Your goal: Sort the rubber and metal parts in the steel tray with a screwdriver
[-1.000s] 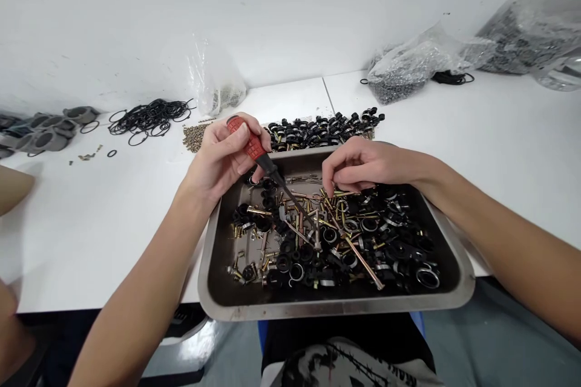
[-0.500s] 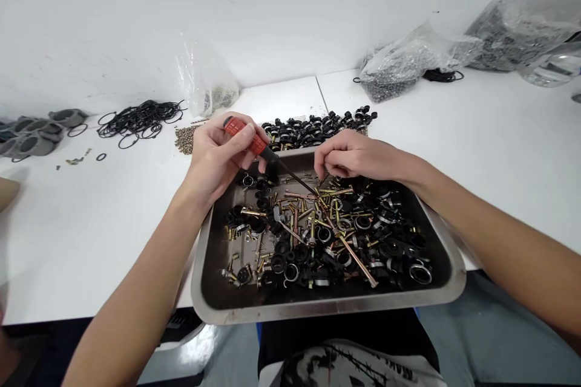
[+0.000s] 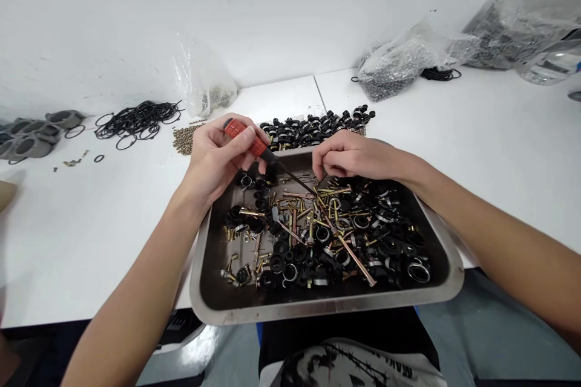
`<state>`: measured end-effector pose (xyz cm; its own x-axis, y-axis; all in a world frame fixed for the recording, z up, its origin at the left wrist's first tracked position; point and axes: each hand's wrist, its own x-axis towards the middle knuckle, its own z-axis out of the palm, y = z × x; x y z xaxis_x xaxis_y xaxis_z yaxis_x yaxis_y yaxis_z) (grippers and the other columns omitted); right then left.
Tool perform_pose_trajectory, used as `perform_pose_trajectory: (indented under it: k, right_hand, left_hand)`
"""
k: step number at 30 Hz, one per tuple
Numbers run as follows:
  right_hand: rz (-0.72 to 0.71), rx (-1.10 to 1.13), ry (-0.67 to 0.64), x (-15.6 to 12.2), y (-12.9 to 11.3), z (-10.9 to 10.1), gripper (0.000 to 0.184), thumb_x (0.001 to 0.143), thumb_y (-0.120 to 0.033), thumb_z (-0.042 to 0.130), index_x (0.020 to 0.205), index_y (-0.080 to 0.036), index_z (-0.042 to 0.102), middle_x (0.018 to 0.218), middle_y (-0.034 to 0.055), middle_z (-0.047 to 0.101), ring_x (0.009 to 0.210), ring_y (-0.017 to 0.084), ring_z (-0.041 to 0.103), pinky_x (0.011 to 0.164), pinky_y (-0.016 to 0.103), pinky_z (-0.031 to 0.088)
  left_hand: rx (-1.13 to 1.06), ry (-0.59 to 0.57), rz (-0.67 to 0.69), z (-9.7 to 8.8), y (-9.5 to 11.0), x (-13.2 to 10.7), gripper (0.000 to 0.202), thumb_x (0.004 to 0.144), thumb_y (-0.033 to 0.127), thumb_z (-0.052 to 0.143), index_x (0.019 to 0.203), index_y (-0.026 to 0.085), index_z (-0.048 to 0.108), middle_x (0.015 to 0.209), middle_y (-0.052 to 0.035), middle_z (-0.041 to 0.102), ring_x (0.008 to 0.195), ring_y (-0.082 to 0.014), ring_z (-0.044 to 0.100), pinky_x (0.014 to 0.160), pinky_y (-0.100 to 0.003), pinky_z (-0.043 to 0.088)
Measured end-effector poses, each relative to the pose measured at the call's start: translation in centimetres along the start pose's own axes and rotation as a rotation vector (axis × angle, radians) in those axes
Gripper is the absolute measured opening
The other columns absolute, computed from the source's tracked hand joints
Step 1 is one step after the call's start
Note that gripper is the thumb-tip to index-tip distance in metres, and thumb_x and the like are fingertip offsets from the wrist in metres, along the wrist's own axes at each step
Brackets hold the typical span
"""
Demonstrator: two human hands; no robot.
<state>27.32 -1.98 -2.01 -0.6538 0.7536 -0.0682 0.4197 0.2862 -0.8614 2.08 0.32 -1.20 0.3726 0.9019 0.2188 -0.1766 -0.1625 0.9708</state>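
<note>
A screwdriver (image 3: 247, 137) with a red and black handle is held in my left hand (image 3: 222, 154), the fingers closed round the handle. Its thin shaft slants down to the right, over the parts in a metal tray (image 3: 327, 308). My right hand (image 3: 347, 154) hangs over the tray's back edge with its fingers curled together; what they pinch is hidden or too small to make out. Long brass-coloured bolts (image 3: 356, 260), small screws, black clamp-like parts (image 3: 385, 248) and metal rings (image 3: 418, 272) lie jumbled in the tray.
Behind the tray is a pile of black ringed parts (image 3: 313, 128). To the left lie small brass screws (image 3: 184, 140), tangled black rings (image 3: 140, 121) and grey collars (image 3: 34, 139). Plastic bags (image 3: 399, 66) of small parts stand back right. Part of another person shows at the left edge (image 3: 5, 193).
The view has shifted very slightly. Both hands, the screwdriver and the tray's contents look otherwise the same.
</note>
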Motion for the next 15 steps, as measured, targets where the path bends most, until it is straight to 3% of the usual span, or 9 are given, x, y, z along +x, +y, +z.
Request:
perform_pose_trajectory:
  k: [15]
  right_hand:
    - [-0.019,0.028,0.019,0.04,-0.06,0.03,0.030,0.083,-0.003,0.041,0.071,-0.012,0.067,0.050,-0.0036,0.047,0.046,0.006,0.035,0.051,0.024,0.029]
  left_hand:
    - [0.025,-0.033,-0.022,0.01,0.09,-0.06,0.027,0.077,0.036,0.083,0.080,0.017,0.065,0.082,-0.0058,0.072,0.044,-0.0054,0.047,0.049,-0.025,0.057]
